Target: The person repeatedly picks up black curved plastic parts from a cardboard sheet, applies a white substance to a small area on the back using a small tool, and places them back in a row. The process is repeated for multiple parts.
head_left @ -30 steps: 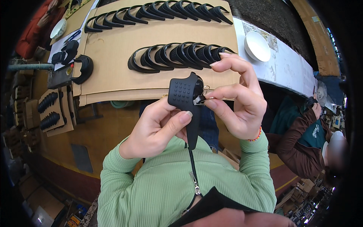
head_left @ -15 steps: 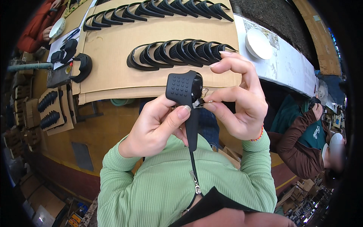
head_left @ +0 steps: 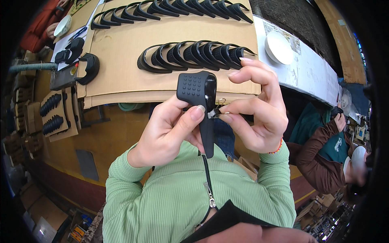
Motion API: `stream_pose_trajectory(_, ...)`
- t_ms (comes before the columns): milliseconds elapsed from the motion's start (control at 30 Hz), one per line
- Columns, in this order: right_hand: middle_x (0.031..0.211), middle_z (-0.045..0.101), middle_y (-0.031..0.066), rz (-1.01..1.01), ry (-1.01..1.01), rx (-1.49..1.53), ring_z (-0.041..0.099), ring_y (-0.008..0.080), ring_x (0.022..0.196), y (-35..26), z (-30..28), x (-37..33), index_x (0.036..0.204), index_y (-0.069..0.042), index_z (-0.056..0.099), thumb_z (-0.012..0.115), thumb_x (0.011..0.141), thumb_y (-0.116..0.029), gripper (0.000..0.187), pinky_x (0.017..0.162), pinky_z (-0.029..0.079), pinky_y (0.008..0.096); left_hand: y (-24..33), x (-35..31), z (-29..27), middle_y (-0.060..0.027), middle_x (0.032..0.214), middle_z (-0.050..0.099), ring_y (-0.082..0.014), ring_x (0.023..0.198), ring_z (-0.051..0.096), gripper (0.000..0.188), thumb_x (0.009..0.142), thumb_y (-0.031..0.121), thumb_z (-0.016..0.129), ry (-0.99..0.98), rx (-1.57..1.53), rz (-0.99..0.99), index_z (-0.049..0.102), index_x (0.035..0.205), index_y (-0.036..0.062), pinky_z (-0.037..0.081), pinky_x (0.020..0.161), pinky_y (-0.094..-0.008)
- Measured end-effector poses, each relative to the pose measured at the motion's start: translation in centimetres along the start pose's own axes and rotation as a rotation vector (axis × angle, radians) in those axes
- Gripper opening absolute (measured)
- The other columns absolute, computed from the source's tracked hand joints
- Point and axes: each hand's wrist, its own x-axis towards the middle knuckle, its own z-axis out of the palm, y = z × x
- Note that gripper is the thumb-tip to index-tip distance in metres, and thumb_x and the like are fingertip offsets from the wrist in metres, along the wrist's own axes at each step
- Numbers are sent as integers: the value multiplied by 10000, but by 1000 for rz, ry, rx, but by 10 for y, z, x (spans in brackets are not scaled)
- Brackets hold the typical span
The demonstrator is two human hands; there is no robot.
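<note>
My left hand (head_left: pixel 169 127) is closed on a black curved rubber part (head_left: pixel 207 137), its thumb lying on the front. The part's wide upper end carries rows of raised dots, and its side edge looks glossy. In a pinch between thumb and forefinger, my right hand (head_left: pixel 257 115) holds a small tool with a pale tip and bent wire (head_left: pixel 214 114); its exact kind is too small to tell. That pale tip is at the inner edge of the rubber part, just below the glossy area. The right hand's other fingers are raised and curled.
Cardboard sheets (head_left: pixel 117 46) cover the table, with two rows of similar black curved parts (head_left: pixel 190 55) on them. A white bowl (head_left: pixel 279 47) stands at right. More black parts (head_left: pixel 88 69) lie at left beside a hose (head_left: pixel 32 68). Other people sit at far left and right.
Both hands and the rubber part keep nearly the same pose. The pale tip has shifted slightly lower along the part's edge, and the right hand has moved slightly downward.
</note>
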Motion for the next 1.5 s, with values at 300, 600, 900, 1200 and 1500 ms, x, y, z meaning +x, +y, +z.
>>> stream_pose_trajectory(300,1047,596,152,-35,24,-23,517,354,1058,-4,1,-1,725,-47,660,743,553,-62,191,949,407,465,1,1,1,-89,867,622,-143,650,659,251,997,187,430,44,-38,23,462,1145,-12,567,560,-240)
stream_pose_trajectory(600,1048,576,188,-30,-36,3,480,377,1127,-7,0,-6,739,-61,687,749,563,-81,187,985,353,503,1,1,4,-84,877,628,-138,654,658,242,997,184,432,75,-60,32,467,1129,-16,568,559,-241)
stream_pose_trajectory(900,1015,573,168,-19,-62,-14,475,371,1128,-11,-2,-11,733,-75,687,733,557,-82,182,976,357,501,2,3,6,-92,885,641,-126,675,652,257,995,205,447,94,-41,44,479,1121,-16,572,571,-243)
stream_pose_trajectory(1200,1016,582,143,-39,-92,-63,467,374,1142,-14,-3,-16,733,-97,689,725,570,-109,168,969,349,489,1,4,5,-81,866,637,-114,663,643,247,991,213,458,126,-28,35,487,1110,-2,562,544,-230)
stream_pose_trajectory(1500,1021,599,101,-140,-85,-107,463,367,1145,-13,0,-18,713,-153,684,741,559,-165,164,913,353,502,2,5,4,-75,848,631,-118,646,638,243,988,218,468,156,-38,38,491,1094,0,552,528,-228)
